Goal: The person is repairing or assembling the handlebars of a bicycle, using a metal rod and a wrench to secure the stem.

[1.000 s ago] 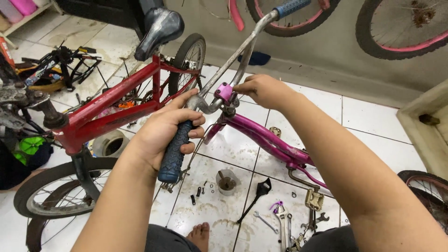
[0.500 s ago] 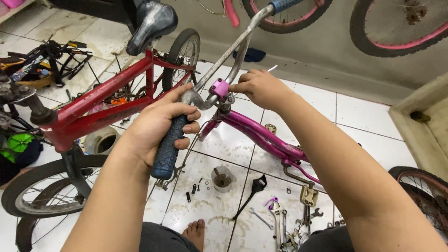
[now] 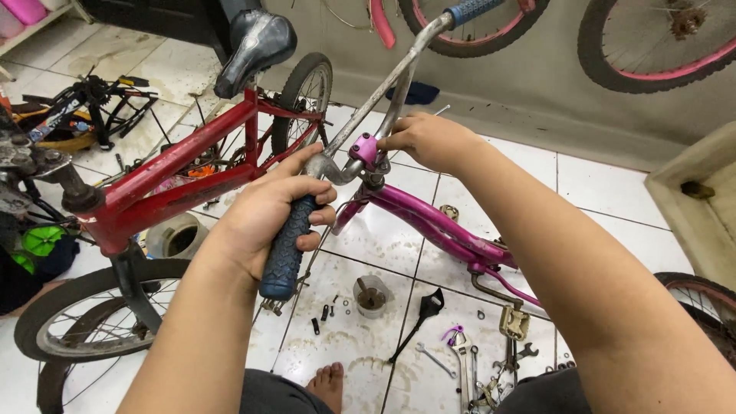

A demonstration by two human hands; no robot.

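Left hand (image 3: pixel 264 211): closed in a full fist round the dark blue handlebar grip (image 3: pixel 285 249), thumb on top, at 9 o'clock of centre.
Right hand (image 3: pixel 429 142): fingers curled and pinched at the pink stem clamp (image 3: pixel 363 149); whether anything is held between the fingertips cannot be told.
Handlebar (image 3: pixel 383 92): one grey metal bar, running from the held grip up toward 12 o'clock, ending in a second blue grip (image 3: pixel 474 9); two grips in all.
Magenta bicycle frame (image 3: pixel 437 226): one, sloping from the stem down toward 4 o'clock, just under the right forearm.
Red bicycle (image 3: pixel 165 172): one, at 9 o'clock, with one grey saddle (image 3: pixel 254 47) at 11 o'clock and two wheels showing.
Wheels on the wall: two with pink rims (image 3: pixel 652 42) at 1 to 2 o'clock.
Floor at 6 o'clock: one small metal cup (image 3: pixel 372 295), one black tool (image 3: pixel 420 316), several wrenches (image 3: pixel 460 356) in a loose heap, one pedal (image 3: pixel 514 322), scattered small bolts, too small to count.
Bare foot (image 3: pixel 331 383): one, at 6 o'clock, beside the cup.
Round grey tub (image 3: pixel 175 236): one, at 8 o'clock, behind the left forearm.
Packages and signs: one green round object (image 3: pixel 42 239) at 9 o'clock; one pink container (image 3: pixel 27 11) at 10 o'clock; no lettering legible.
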